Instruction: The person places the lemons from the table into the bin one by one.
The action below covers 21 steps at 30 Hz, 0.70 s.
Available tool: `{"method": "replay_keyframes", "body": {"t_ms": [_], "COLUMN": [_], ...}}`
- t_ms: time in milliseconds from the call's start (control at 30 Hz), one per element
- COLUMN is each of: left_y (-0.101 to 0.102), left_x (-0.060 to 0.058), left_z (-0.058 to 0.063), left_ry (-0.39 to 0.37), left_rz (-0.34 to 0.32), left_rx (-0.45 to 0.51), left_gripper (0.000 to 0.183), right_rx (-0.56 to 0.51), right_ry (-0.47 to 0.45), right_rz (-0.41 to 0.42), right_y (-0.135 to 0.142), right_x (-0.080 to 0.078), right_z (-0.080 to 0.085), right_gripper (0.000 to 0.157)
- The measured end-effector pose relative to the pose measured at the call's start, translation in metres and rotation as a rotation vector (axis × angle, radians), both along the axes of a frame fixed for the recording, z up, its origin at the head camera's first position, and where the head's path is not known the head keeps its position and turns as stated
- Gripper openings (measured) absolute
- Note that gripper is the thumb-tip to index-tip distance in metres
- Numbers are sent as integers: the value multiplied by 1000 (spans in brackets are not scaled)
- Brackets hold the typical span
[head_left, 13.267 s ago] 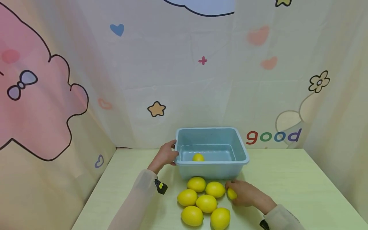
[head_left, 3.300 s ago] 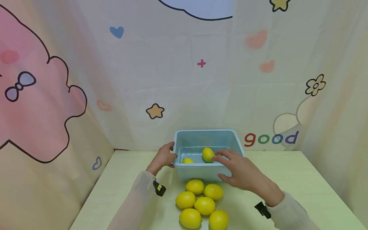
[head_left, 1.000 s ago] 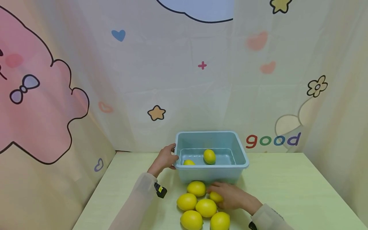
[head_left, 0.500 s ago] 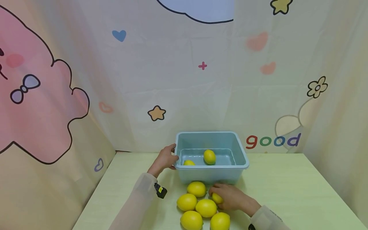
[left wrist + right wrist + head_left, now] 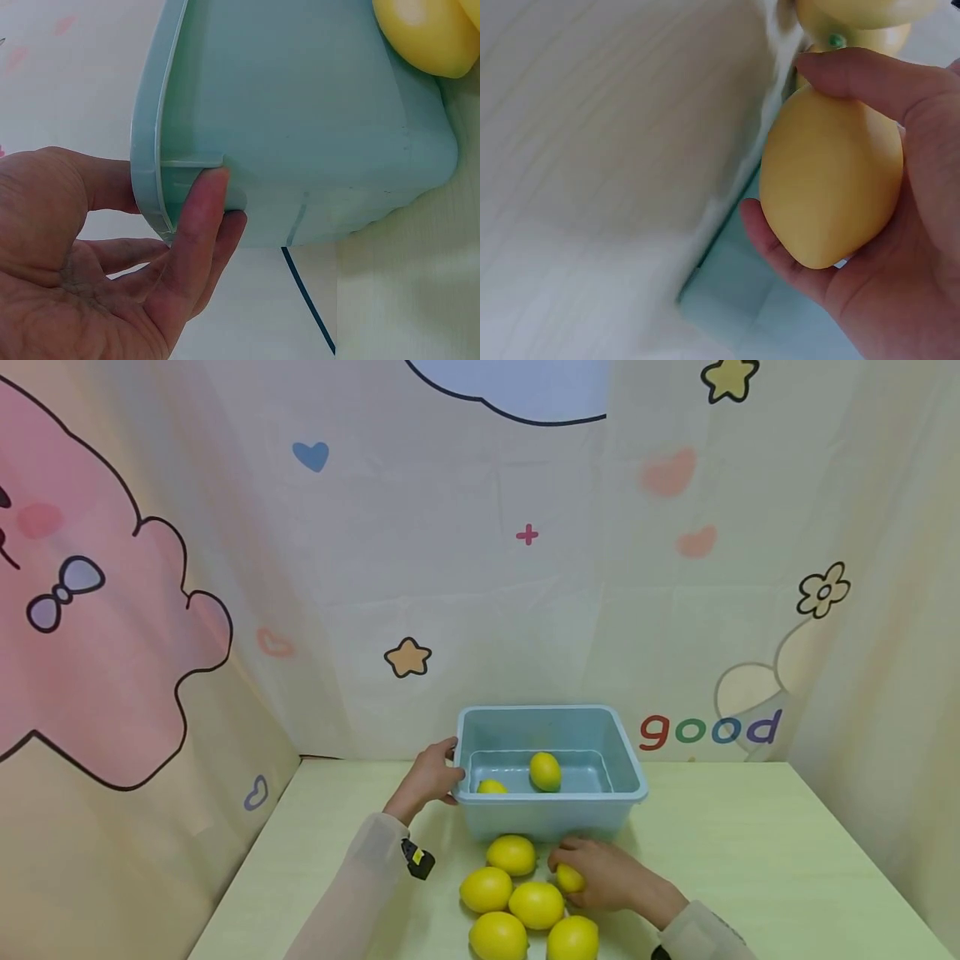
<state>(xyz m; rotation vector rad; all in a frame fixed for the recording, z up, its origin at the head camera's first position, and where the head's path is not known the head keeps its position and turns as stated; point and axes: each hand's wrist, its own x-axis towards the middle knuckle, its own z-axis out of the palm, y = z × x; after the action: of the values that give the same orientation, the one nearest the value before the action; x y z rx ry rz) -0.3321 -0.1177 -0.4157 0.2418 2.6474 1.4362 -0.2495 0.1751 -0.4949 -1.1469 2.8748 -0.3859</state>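
A light blue plastic basin (image 5: pixel 551 818) stands at the back of the table with two lemons inside, one (image 5: pixel 545 772) fully visible and one (image 5: pixel 492 787) partly hidden by the front wall. My left hand (image 5: pixel 429 774) grips the basin's left end; the left wrist view shows fingers (image 5: pixel 196 240) curled about its rim (image 5: pixel 146 142). In front of the basin, my right hand (image 5: pixel 611 875) holds a lemon (image 5: pixel 831 176) between thumb and fingers, low over the table. Several other lemons (image 5: pixel 536 905) lie in a cluster just left of that hand.
The pale green table (image 5: pixel 750 852) extends to both sides of the basin. A printed curtain (image 5: pixel 480 568) with hearts and stars hangs right behind it, and further curtain covers the left and right sides.
Since the earliest frame, a second lemon has come to lie in the basin. My right hand went back to the cluster, took another lemon and shifted slightly right with it. The left hand stays put.
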Motion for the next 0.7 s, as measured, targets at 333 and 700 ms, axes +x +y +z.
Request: {"method": "replay_keyframes", "body": {"t_ms": [333,700], "left_y": [-1,-1], "left_x": [-2,-3], "left_z": [-2,-3], "left_ry": [-1,-11], "left_rz": [-10,-4], "left_rx": [-3,-23], "left_gripper": [53,53], "right_rx": [13,9], "right_ry": [15,58], "right_rz": [-20,-40], "right_y": [1,1], "right_x": [9,22], "right_z": [13,31], "right_gripper": [32,33]}}
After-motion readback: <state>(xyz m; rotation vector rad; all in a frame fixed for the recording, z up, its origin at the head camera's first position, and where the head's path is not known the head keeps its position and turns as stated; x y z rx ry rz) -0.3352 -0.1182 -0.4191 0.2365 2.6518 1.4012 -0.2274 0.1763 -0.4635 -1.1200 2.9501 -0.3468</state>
